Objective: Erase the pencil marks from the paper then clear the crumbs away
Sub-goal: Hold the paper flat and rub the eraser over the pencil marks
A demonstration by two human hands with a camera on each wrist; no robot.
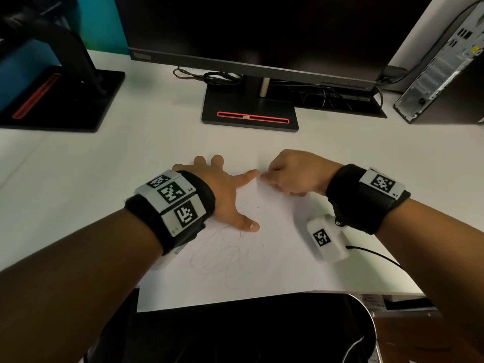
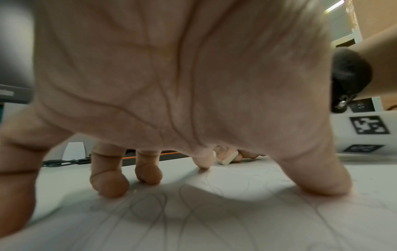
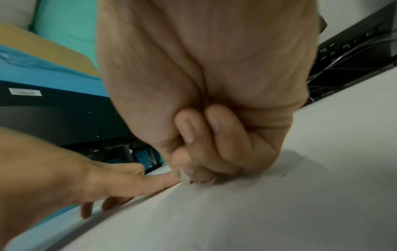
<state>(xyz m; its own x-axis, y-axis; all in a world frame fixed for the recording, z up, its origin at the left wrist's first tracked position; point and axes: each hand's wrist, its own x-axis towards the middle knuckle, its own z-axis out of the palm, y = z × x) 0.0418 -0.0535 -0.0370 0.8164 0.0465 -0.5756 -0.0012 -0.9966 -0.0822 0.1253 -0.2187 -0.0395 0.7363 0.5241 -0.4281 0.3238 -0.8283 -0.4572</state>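
Observation:
A white sheet of paper lies on the desk near its front edge. Looping pencil marks cover its lower left part, and a few dark crumbs lie near the middle. My left hand presses on the paper with fingers spread and straight, fingertips down. My right hand grips a small white eraser with curled fingers at the paper's far edge, just right of my left index finger. In the right wrist view the eraser touches the paper under the fingertips.
A black monitor stand with a red slot sits behind the paper, under the monitor. A second stand is at the left, a computer tower at the right, cables between. A black chair is below the desk edge.

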